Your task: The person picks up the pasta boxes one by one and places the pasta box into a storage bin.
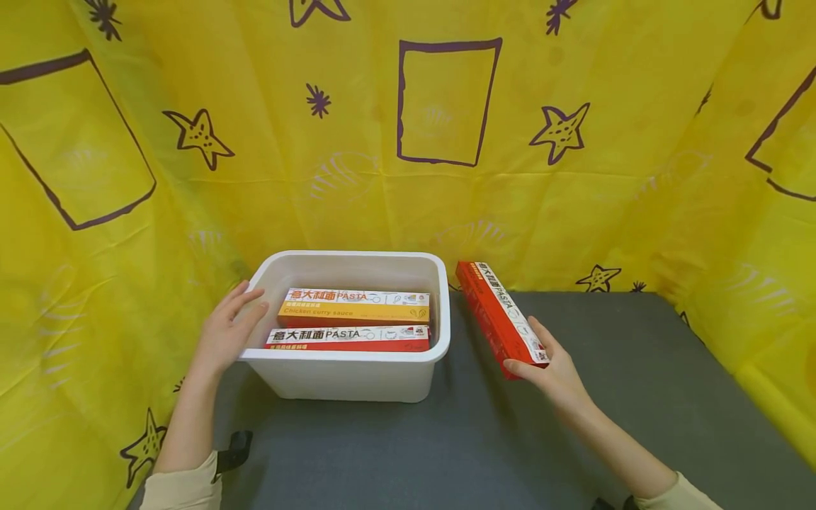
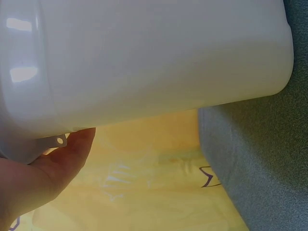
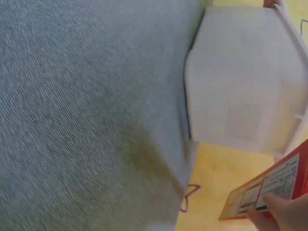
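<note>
At the left end of a white plastic bin, my left hand holds the rim, some fingers reaching over it. From the left wrist view, part of that hand lies along the outside of the bin, by a small tab with a hole under the rim. Two pasta boxes lie lengthwise inside: a yellow chicken curry one at the back and a red one in front. Right of the bin, my right hand grips a red pasta box by its near end, its far end pointing away and leftward.
A dark grey cloth-like tabletop lies under everything, stretching out to the right of the bin. Yellow fabric with starfish and frame drawings hangs behind and along both sides, close to the bin's back.
</note>
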The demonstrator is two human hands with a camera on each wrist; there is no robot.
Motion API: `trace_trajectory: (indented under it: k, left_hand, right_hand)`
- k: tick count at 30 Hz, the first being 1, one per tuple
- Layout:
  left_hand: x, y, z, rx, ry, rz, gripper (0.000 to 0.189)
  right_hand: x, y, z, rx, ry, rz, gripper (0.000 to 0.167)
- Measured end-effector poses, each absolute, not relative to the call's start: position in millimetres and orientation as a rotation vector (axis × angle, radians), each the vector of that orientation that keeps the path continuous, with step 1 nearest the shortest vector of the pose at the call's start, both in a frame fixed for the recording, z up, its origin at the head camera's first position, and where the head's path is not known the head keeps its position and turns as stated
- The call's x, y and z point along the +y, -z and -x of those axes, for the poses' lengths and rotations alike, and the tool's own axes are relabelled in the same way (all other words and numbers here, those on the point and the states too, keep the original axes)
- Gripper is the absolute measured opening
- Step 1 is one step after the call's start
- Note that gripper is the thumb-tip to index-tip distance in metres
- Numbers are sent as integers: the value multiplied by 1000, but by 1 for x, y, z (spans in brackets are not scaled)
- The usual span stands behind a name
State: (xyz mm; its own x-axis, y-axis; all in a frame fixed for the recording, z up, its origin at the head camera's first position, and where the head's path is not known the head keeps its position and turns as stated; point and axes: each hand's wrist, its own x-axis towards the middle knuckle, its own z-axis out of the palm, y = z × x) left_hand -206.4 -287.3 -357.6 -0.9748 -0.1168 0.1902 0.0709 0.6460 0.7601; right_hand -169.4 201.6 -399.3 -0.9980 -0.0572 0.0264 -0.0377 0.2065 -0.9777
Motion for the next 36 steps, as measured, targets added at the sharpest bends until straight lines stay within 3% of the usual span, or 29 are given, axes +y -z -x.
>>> trace_trajectory:
  k: [18,36]
  left_hand:
    - [-288,357,207,-2661,1255,-57,61]
    - [-288,357,207,-2657,1229,-46,58]
  right_hand:
    - [215,362,166,2300,2180,382,77]
    - [190,343,173,1989,2309,772,74]
